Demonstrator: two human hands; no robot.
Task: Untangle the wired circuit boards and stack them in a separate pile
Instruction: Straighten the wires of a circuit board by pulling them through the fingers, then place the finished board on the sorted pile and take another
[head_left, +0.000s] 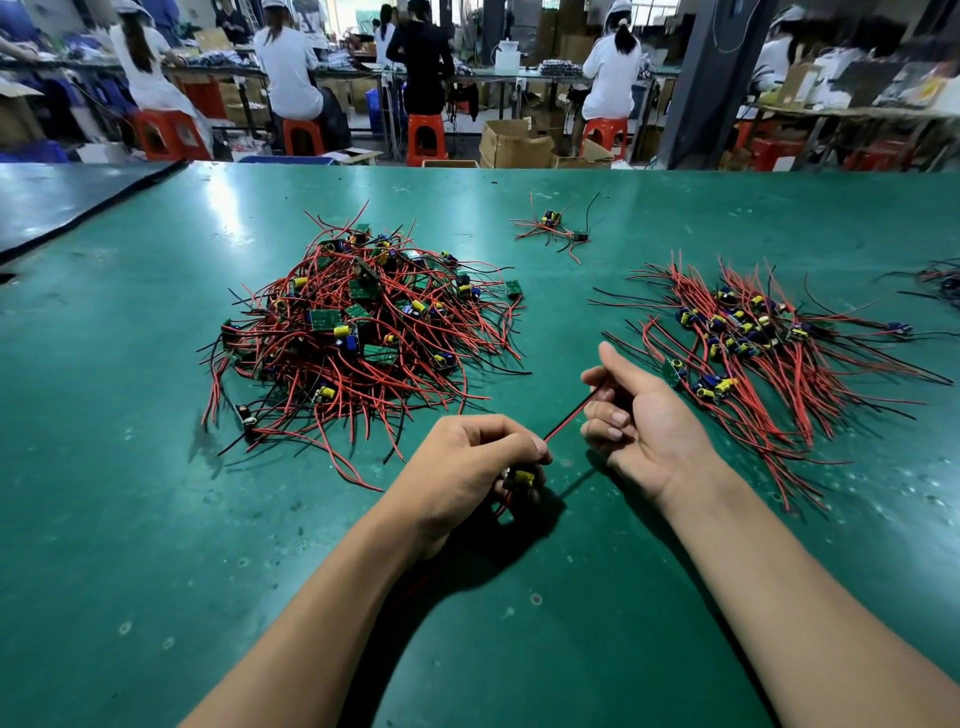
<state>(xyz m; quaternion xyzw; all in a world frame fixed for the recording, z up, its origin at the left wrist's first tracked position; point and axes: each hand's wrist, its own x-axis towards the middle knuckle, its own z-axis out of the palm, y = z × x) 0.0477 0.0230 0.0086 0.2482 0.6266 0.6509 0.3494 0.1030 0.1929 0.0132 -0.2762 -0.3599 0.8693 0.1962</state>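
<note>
Your counter (156, 519) wears a green rubbery mat, smooth with a soft sheen and pocked by small scuffs. The wire (566, 420) has smooth red plastic insulation. The circuit boards (324, 319) look matt green. Beyond, you see glossy orange plastic stools (427, 136) and matt brown cardboard boxes (511, 145).

Both bare forearms reach in from the lower edge and converge toward the middle, the left forearm (332, 587) angling up from the lower left and the right forearm (779, 561) from the lower right. The left hand (467, 462) lies knuckles-up, its fingers curled down around a small circuit board (523, 477). The right hand (641, 423) is turned palm inward just beside it, thumb raised and fingers (605, 413) curled in, pinching the wire (566, 419) stretched taut between the two hands.
</note>
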